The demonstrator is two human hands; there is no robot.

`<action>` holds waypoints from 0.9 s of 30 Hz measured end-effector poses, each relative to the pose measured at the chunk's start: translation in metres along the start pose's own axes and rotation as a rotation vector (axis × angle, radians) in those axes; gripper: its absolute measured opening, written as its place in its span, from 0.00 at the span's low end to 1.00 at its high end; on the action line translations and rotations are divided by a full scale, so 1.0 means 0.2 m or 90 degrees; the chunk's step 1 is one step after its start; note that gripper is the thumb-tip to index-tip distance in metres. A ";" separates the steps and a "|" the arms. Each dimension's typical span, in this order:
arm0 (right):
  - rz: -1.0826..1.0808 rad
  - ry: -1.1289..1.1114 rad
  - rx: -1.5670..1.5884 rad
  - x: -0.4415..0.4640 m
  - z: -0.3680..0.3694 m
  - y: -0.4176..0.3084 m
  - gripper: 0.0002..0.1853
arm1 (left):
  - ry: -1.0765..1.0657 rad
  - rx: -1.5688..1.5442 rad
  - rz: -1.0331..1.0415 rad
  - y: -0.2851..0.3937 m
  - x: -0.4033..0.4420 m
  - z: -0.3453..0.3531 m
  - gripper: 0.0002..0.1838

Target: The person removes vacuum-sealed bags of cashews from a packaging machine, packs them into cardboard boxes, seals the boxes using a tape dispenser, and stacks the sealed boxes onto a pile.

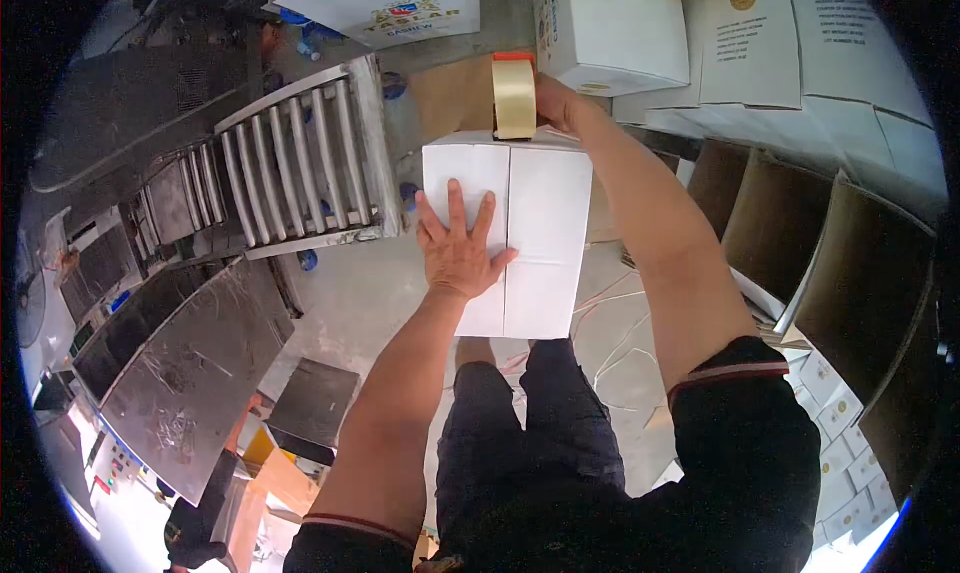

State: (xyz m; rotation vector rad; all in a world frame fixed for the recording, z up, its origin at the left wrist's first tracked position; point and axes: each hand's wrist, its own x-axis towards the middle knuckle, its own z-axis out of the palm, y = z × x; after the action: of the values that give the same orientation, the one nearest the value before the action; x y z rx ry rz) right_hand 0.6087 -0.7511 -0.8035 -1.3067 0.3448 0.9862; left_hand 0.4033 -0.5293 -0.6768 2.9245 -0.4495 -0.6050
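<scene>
A white cardboard box stands in front of me, its two top flaps (545,213) meeting at a lengthwise seam. My left hand (462,245) lies flat on the left flap, fingers spread, the thumb reaching across the seam. At the box's far edge is a tape dispenser with a red top and a wide roll of pale yellow tape (515,98). My right hand (556,105) is just right of the roll, wrapped at the dispenser; its fingers are mostly hidden behind it.
A roller conveyor (300,158) is at the left, beside a dark metal table (190,373). White printed cartons (615,38) stand at the top and upper right. Open brown-lined boxes (780,223) line the right. Cords lie on the floor.
</scene>
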 end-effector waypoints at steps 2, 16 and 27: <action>0.000 0.012 0.066 -0.10 0.05 -0.08 0.20 | 0.000 0.002 0.002 -0.01 0.00 0.00 0.47; -0.645 0.306 -0.497 -0.80 0.56 0.08 0.19 | -0.030 0.007 -0.013 0.03 -0.02 -0.07 0.50; -0.601 0.286 -0.473 -0.82 0.61 0.12 0.20 | -0.022 -0.088 0.205 -0.22 -0.56 0.09 0.66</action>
State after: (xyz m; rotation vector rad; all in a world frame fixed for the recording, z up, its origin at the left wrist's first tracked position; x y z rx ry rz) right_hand 0.4601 -0.7092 -0.6679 -2.0729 -0.3482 -0.0304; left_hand 0.3088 -0.4544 -0.6588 2.6356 -0.8252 -0.6126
